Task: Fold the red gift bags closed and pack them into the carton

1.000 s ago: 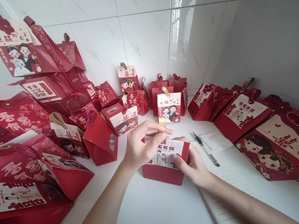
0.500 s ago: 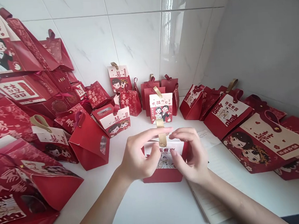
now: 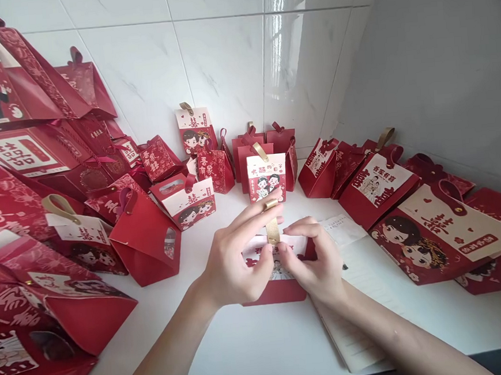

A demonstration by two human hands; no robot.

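Observation:
A small red gift box [image 3: 274, 291] with a white printed front panel stands on the white table [image 3: 254, 349] in front of me. A gold strap [image 3: 272, 227] rises from its top. My left hand [image 3: 239, 260] pinches the strap and the box's top flap from the left. From the right, my right hand [image 3: 314, 257] curls its fingers on the same top edge. Both hands hide most of the box's front.
Many red gift boxes and bags crowd the left side [image 3: 144, 242], the back by the tiled wall [image 3: 267, 177] and the right [image 3: 436, 236]. An open lined notebook [image 3: 364, 311] lies under my right forearm. A grey wall closes the right side.
My right hand has left the box's front side and come up to the top flap by the strap. My left hand has stayed on the strap. The view has shifted slightly.

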